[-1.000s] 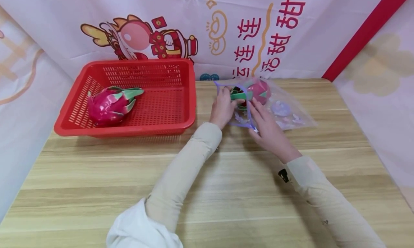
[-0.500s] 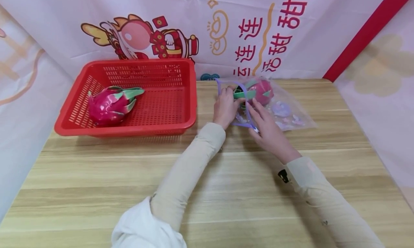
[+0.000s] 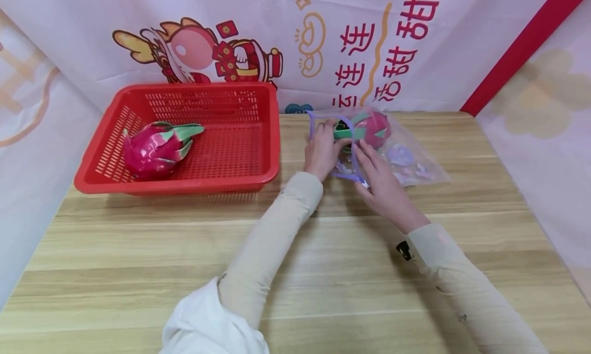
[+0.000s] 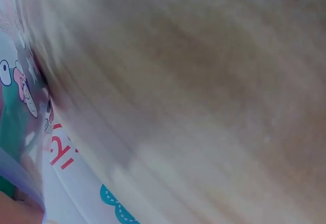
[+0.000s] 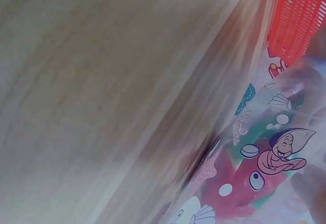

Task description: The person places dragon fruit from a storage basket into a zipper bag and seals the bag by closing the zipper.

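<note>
Barely shifting since a second ago, the dragon fruit (image 3: 371, 129) is sitting slightly deeper in the clear plastic bag (image 3: 406, 156).

Left hand (image 3: 321, 151) is pinching the bag's purple-edged mouth, fingers curling over the rim beside the fruit's green leaf tips; right hand (image 3: 380, 182) is lying with straight fingers along the near edge of the opening. Crinkly printed film is resting on the pale wood-grain desk (image 3: 295, 272). Another scaly pink dragon fruit (image 3: 154, 149) is lying in the perforated red plastic basket (image 3: 263, 138) well to the left.
</note>
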`<state>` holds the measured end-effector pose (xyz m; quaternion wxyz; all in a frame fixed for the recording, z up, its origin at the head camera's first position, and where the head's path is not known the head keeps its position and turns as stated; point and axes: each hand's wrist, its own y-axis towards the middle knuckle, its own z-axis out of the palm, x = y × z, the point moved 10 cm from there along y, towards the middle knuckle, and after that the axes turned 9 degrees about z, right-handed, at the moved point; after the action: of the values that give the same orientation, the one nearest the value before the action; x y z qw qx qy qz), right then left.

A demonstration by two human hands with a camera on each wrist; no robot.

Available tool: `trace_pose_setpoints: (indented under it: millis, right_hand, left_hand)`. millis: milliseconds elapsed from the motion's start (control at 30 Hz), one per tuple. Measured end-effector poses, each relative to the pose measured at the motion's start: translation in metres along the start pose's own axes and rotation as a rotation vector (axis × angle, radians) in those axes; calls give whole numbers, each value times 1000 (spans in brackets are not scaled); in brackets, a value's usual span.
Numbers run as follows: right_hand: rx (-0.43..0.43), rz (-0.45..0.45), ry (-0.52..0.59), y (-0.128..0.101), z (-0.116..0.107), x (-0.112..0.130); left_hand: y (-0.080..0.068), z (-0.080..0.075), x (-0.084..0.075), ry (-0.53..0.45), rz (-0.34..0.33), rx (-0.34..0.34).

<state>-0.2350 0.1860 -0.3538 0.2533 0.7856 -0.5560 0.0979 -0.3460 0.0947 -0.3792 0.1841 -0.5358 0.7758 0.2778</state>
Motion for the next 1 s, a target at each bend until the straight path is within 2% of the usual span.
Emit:
trace_pose_setpoints:
  millis: [200, 333, 600, 1000]
  right_hand:
    - [42, 80, -7, 3, -1, -6]
    - [64, 98, -4, 3, 0, -7]
    - [56, 57, -9, 2, 0, -2]
    - [-9, 26, -22, 4, -2, 5]
  left_hand:
    - [1, 0, -4, 14, 1, 32]
    - [0, -1, -5, 24, -3, 59]
    - [-1, -9, -2, 101, -15, 76]
    - [-3, -13, -1, 122, -6, 100]
